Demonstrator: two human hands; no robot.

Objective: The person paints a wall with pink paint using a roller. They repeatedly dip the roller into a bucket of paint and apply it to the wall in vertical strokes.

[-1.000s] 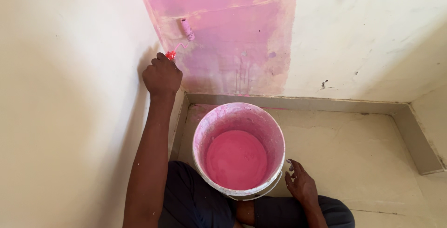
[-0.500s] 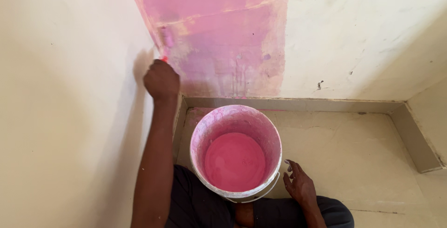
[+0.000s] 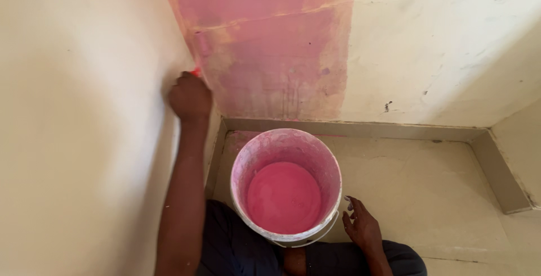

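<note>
Figure: The left hand [image 3: 190, 96], fist closed on the red handle [image 3: 195, 72] of a small paint roller [image 3: 202, 43], works pink paint into the far-left wall corner; short, even strokes with light pressure would likely suit this seam. The right hand [image 3: 360, 225] rests open-fingered just right of the paint bucket [image 3: 286, 186]. The pink patch [image 3: 270, 39] covers the far plastered wall above a grey skirting [image 3: 360, 129] and pale floor [image 3: 428, 186].

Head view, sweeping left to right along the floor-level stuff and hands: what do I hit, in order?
Left hand gripping a red-handled paint roller at the wall corner → bucket of pink paint → right hand beside the bucket → grey skirting.
</note>
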